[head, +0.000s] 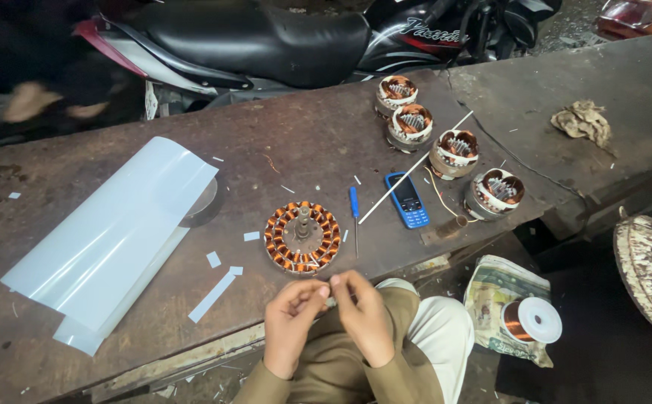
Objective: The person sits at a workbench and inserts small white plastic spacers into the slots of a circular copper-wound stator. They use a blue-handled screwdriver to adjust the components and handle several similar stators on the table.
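Head cam looks down at a worn brown workbench [281, 142], and the person's two hands sit at the bottom middle of the frame, right at the bench's near edge. The left hand [290, 323] and the right hand [367, 314] are drawn together with fingertips pinched on a tiny pale scrap [330, 301] between them, too small to say exactly what it is, probably a bit of the same white sheet lying around. Just above the hands, dead centre, is a round fan stator [302, 237] with copper coils all round and a short shaft sticking up; neither hand touches it. To its left, a big curled sheet of translucent white film [113, 236] sprawls over the left half of the frame, with a cut white strip [212, 297] and a few small offcuts near it. Just right of the stator there's a blue-handled screwdriver [354, 212], then a blue keypad phone [407, 200], and a thin white rod [416, 167] lying diagonally over the phone's top end. Four smaller wound motor cores [454, 153] line up diagonally toward the upper right. A crumpled rag [584, 122] sits far upper right. Off the bench at lower right, a spool of copper wire [531, 320] rests on a printed bag. A motorcycle [266, 37] is parked behind the bench along the top.
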